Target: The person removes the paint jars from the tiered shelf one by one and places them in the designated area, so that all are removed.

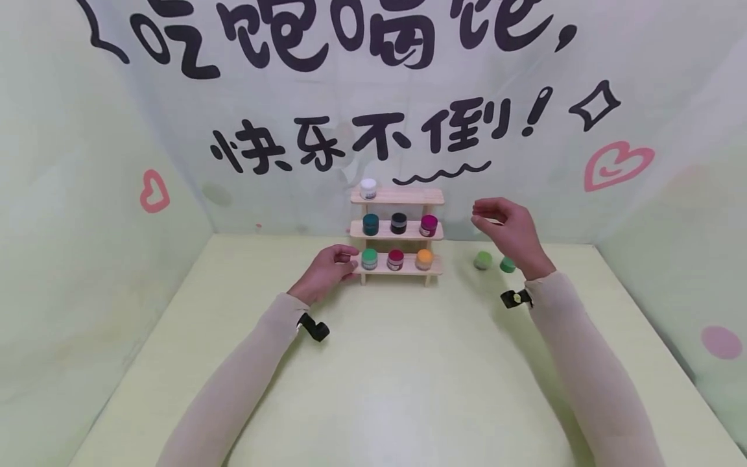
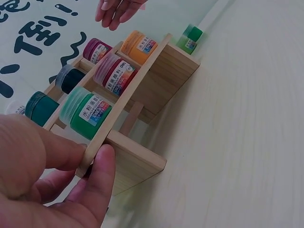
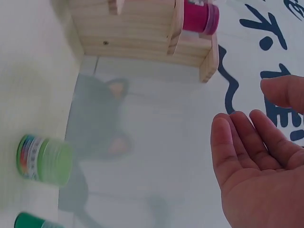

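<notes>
A three-tier wooden shelf stands at the back of the table. My left hand pinches the left end of its lowest board between thumb and fingers, as the left wrist view shows. Paint jars line that board: green, dark red and orange. On the middle board are teal, black and magenta jars; a white jar sits at the top left. My right hand hovers right of the shelf, thumb apart from the fingers, holding nothing.
A light green jar and a darker green jar stand on the table right of the shelf, below my right hand. Behind the shelf hangs a white cloth with large black lettering. Cloth walls flank the table on both sides.
</notes>
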The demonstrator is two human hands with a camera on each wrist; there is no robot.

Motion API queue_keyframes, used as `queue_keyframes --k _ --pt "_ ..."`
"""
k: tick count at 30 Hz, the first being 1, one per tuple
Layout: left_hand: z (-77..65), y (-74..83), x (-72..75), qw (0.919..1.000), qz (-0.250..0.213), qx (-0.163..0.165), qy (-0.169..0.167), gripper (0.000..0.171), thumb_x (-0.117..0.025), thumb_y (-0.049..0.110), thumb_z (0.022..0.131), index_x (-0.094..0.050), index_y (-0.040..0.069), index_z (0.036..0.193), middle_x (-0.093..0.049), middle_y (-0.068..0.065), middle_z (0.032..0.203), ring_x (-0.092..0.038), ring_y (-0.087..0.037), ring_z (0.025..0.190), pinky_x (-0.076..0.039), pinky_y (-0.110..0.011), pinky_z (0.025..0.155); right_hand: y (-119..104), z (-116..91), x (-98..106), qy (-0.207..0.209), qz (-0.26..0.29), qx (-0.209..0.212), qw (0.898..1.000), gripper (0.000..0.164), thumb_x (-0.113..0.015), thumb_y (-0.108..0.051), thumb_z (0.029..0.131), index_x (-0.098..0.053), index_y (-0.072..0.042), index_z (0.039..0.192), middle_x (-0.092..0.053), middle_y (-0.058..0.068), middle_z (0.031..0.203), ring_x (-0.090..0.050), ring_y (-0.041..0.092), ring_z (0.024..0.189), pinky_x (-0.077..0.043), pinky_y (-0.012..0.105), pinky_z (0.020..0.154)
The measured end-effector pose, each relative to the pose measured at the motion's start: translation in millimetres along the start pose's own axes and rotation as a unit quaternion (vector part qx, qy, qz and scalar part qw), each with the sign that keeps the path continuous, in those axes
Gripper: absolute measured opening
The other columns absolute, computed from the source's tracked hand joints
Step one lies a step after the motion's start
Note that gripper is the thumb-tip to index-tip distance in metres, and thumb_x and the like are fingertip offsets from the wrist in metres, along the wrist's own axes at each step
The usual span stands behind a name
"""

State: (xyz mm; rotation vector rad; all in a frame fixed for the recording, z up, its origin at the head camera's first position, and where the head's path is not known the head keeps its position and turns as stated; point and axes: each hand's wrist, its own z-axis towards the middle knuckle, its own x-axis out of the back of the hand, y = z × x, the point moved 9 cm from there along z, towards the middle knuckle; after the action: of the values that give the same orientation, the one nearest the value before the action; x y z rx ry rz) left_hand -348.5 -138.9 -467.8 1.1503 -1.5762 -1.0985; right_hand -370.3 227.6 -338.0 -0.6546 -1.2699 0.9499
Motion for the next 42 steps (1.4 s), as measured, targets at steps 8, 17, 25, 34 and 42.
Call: queue_keyframes --k 8,17,25,34,42 --pt "12.6 6.5 6.7 0.9999 0.008 -0.006 -0.002 0.033 -0.063 0.008 0.106 -0.06 0.008 0.139 -0.057 -0.015 0.129 -0.063 -0.025 0.109 -0.064 -0.032 0.097 -37 27 -28 0.006 0.037 0.026 0.999 0.042 -0.072 -0.022 0.102 -0.064 -0.005 0.139 -0.069 0.013 0.134 -0.067 0.015 0.118 -0.058 0.028 0.108" --pt "12.2 5.0 2.3 0.9999 -0.006 -0.009 0.002 0.031 -0.063 0.006 0.105 -0.062 0.008 0.137 -0.055 -0.014 0.128 -0.062 -0.023 0.109 -0.063 -0.032 0.098 -56 41 -67 -0.025 0.04 0.04 0.998 0.036 -0.073 -0.012 0.098 -0.068 -0.002 0.133 -0.072 0.018 0.128 -0.071 0.028 0.117 -0.061 0.032 0.103" --pt "8.7 -4.1 -5.0 1.0 -0.002 -0.007 -0.004 0.032 -0.064 0.007 0.105 -0.062 0.008 0.137 -0.057 -0.015 0.128 -0.063 -0.024 0.108 -0.064 -0.032 0.097 -64 47 -85 -0.027 0.003 0.044 0.999 0.036 -0.075 -0.019 0.098 -0.069 -0.005 0.131 -0.072 0.012 0.127 -0.072 0.027 0.118 -0.059 0.043 0.109" --pt "2.8 -7.7 -8.4 1.0 -0.006 -0.001 -0.003 0.032 -0.063 0.005 0.105 -0.061 0.007 0.137 -0.056 -0.015 0.125 -0.063 -0.023 0.106 -0.064 -0.033 0.098 -76 66 -111 -0.041 -0.004 0.038 0.998 0.037 -0.075 -0.022 0.098 -0.068 -0.009 0.132 -0.072 0.009 0.129 -0.07 0.024 0.119 -0.059 0.04 0.107" --pt "3.9 -1.2 -2.9 0.9998 -0.018 -0.003 -0.01 0.034 -0.06 0.002 0.106 -0.06 0.005 0.139 -0.051 -0.014 0.129 -0.057 -0.023 0.112 -0.062 -0.035 0.102 -101 81 -137 -0.063 -0.002 0.044 0.997 0.04 -0.077 -0.027 0.098 -0.068 -0.011 0.133 -0.072 0.006 0.131 -0.068 0.02 0.12 -0.059 0.034 0.106"
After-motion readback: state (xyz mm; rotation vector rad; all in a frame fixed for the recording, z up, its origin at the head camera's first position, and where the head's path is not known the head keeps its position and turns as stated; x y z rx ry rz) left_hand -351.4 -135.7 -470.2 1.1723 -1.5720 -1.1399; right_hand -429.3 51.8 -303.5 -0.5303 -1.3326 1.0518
